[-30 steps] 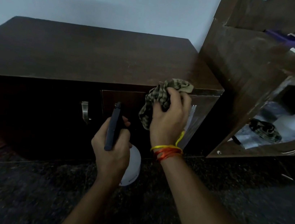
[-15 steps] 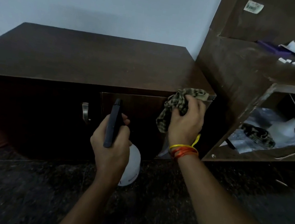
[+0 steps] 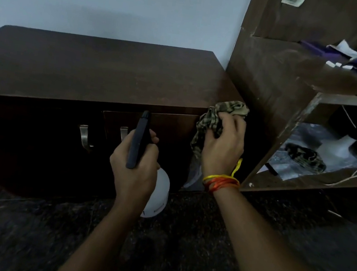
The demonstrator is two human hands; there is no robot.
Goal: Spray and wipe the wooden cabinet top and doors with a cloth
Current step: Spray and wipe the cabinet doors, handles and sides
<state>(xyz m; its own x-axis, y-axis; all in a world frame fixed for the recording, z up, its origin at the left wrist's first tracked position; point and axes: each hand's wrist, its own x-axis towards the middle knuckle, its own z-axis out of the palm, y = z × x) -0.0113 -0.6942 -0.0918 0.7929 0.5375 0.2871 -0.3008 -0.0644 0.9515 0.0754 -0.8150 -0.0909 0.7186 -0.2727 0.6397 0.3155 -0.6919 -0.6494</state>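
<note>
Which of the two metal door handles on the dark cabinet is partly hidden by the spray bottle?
The right-hand curved metal handle: the black spray head in the left hand covers its lower part. The left handle shows whole.

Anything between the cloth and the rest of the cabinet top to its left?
Nothing visible. The right hand holds the cloth at the front right corner of the cabinet top, which is bare. The left hand holds the spray bottle lower, before the doors.
</note>
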